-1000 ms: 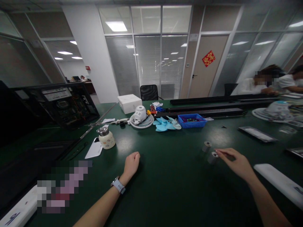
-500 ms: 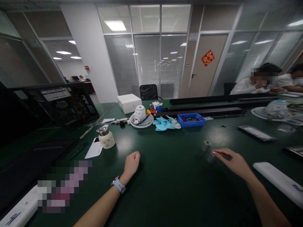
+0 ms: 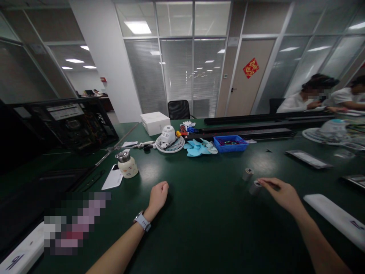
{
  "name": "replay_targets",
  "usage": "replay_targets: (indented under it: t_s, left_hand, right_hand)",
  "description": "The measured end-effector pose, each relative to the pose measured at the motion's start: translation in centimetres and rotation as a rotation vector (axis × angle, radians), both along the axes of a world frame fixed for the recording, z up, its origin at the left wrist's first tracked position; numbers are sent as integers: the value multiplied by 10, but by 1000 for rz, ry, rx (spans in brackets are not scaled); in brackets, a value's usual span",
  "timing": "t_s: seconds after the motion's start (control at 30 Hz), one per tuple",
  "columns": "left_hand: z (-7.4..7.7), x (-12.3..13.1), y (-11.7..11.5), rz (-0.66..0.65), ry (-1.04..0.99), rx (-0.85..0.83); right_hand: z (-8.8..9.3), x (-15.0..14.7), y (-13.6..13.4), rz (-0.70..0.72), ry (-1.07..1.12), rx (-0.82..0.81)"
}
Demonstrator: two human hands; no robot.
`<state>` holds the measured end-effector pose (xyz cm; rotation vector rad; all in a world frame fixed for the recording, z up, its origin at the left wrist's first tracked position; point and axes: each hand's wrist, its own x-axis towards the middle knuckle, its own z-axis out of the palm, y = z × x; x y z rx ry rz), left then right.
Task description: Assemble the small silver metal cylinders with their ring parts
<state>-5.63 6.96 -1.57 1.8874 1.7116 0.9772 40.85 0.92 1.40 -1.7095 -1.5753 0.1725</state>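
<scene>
My left hand point(image 3: 159, 196) rests on the green table as a loose fist, with a watch point(image 3: 142, 220) on its wrist. I see nothing in it. Thumb and fingertips of my right hand point(image 3: 281, 192) are pinched together at the upper right rim of a small grey metal cylinder point(image 3: 254, 188). This cylinder stands upright on the table, its top with a dark centre partly showing. Just behind it, to the left, a second such cylinder point(image 3: 248, 174) stands upright and apart from my fingers.
A jar point(image 3: 127, 167) and a white phone point(image 3: 112, 180) are at left. Farther back lie a white fan part point(image 3: 168, 139), light-blue fan blades point(image 3: 196, 147) and a blue tray point(image 3: 230, 144). A long white piece point(image 3: 333, 217) lies right of my right hand. People point(image 3: 302, 101) sit at far right.
My right fingertips have shifted slightly up and right, uncovering more of the near cylinder's top. The cylinders and my left hand hold their places.
</scene>
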Motion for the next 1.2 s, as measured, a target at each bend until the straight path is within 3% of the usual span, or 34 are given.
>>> replay_targets:
  t_s: [0.17,0.33,0.47,0.57,0.7,0.83,0.93,1.03,1.1,1.2]
  left_hand:
    - [1,0,-1,-2,14,0]
    - [3,1,-1,2,27,-4]
    - [4,1,-1,1,35,-5]
    - [4,0,-1,-1,35,-9]
    - [5,0,-1,-3,32,-14]
    - [6,1,-1,-1,33,-8]
    - [6,1,-1,0,35,-7]
    - [6,1,-2,-2,34,-12]
    - [6,0,-1,0,33,-12]
    - [6,0,-1,3,35,-5]
  right_hand:
    - [-1,-2,0,46,-87,57]
    - [3,-4,-4,58,-152,14]
    - [12,10,9,-17,91,-22]
    - [24,21,35,56,256,-165]
    - [36,20,69,320,80,-470]
    - [50,8,84,328,-13,-513]
    - [70,-17,84,314,-78,-447]
    - [85,-69,76,427,-120,-340]
    - [84,-113,72,558,-107,-300]
    - [67,-173,69,705,-86,-272]
